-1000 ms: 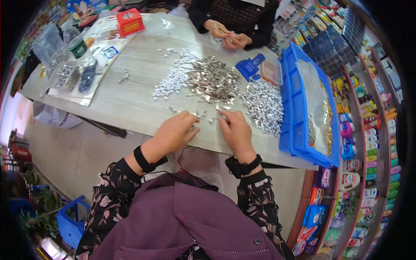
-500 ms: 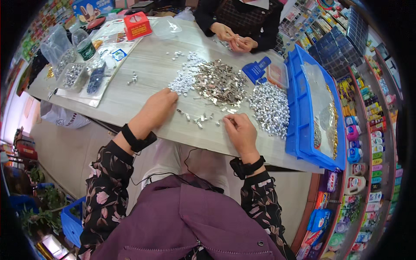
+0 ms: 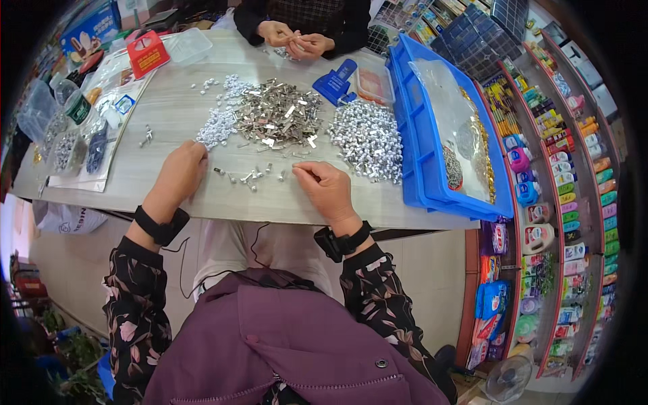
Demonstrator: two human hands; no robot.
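My left hand [image 3: 181, 170] rests on the table with its fingers curled together. Its fingertips lie beside a patch of small white beads [image 3: 217, 127]; what they hold, if anything, is hidden. My right hand [image 3: 327, 190] is closed in a pinch just above the tabletop, and nothing can be made out between thumb and finger. Between the hands lie several small assembled metal-and-white pieces [image 3: 251, 177]. Beyond them is a heap of flat silver metal clips [image 3: 280, 113]. To its right spreads a pile of silver-white bead-like parts [image 3: 368, 140].
A blue crate [image 3: 432, 158] holding plastic bags borders the right side. Near it lie a blue plastic holder [image 3: 336, 82] and a clear box [image 3: 374, 84]. Across the table another person's hands [image 3: 297, 42] work. A red box [image 3: 148, 55] and a tub of beads [image 3: 66, 152] stand left.
The whole view has swung to the right, so the table and things on it appear farther left. Both hands keep nearly the same places beside the beads and small pieces.
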